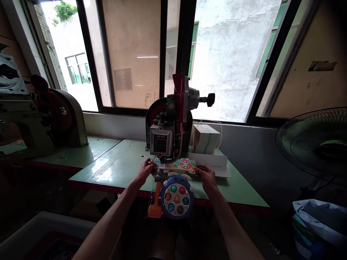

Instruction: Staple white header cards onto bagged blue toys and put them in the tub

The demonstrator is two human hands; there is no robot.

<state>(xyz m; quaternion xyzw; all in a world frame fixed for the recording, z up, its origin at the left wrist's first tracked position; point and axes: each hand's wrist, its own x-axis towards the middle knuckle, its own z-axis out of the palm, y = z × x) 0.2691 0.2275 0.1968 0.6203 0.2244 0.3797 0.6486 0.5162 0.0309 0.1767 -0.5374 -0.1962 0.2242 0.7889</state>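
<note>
My left hand [146, 170] pinches the left end of a colourful printed header card [175, 164]. At the card's right end, my right hand [206, 176] grips it between thumb and fingers. The card lies level under the head of a stapling machine [162, 139]. Below it hangs a round blue toy [177, 196] with coloured discs on its white face. An orange piece [155, 206] hangs beside the toy on the left. Shiny clear film shows by the orange piece; its full outline is hard to make out.
The green table [114, 169] has a red edge. Behind my right hand, a stack of cards [206, 139] stands by a white open box [217, 164]. A second machine [54, 115] is at left, above a grey bin [51, 220]. A fan [317, 144] and a sack [320, 224] are at right.
</note>
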